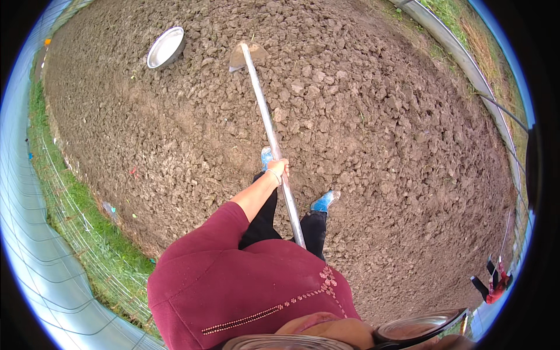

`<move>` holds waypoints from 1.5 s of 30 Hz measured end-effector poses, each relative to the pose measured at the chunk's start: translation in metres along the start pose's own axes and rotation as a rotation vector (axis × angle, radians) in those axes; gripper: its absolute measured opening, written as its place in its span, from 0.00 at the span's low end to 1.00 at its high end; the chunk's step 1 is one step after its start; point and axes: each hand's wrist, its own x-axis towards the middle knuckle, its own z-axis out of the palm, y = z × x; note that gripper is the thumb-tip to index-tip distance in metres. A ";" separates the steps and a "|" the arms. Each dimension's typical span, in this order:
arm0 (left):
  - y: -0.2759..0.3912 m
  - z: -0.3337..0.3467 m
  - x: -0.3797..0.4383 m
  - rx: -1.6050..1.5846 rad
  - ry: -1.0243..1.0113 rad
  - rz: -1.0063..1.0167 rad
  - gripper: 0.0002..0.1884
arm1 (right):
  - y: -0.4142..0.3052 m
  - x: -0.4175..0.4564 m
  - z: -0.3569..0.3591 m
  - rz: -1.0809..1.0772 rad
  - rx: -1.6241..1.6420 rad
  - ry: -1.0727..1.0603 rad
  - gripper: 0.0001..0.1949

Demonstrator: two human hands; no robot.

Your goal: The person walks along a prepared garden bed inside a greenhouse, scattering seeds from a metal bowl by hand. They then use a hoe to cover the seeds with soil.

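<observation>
My left hand (278, 168) is closed around the metal handle (267, 118) of a long-handled hoe. At the handle's far end, the hoe's broad blade (257, 51) rests on loose, clumpy soil (372, 131). The handle's near end runs back towards my waist, where my body hides it. My right hand is out of view. Beneath the handle my two feet stand apart on the soil, in blue footwear (323, 202) smeared with dirt.
Ahead to the left, a metal basin (176, 54), white inside, sits on the soil. Green grass and thin white lines (83, 214) border the left side, beside plastic sheeting (39, 245). A pale barrier (472, 57) edges the right. Another person (494, 288) is at the lower right.
</observation>
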 end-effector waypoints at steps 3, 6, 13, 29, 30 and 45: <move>0.037 -0.007 0.005 -0.135 -0.207 0.182 0.06 | -0.014 0.008 0.002 -0.029 0.011 0.028 0.09; 0.114 0.004 -0.010 -0.041 -0.084 0.239 0.05 | -0.056 0.049 -0.005 -0.205 0.080 0.004 0.10; 0.119 0.050 -0.009 0.116 0.006 0.248 0.04 | -0.065 0.079 -0.027 -0.267 0.068 -0.009 0.11; 0.189 0.008 -0.048 -0.056 -0.067 0.487 0.07 | -0.055 0.059 -0.044 -0.462 0.116 0.028 0.10; 0.173 0.015 -0.051 -0.119 -0.015 0.543 0.08 | -0.034 0.055 -0.047 -0.382 0.052 -0.015 0.10; 0.085 -0.011 -0.034 -0.182 0.033 0.256 0.07 | 0.005 0.022 -0.081 -0.300 -0.195 0.191 0.10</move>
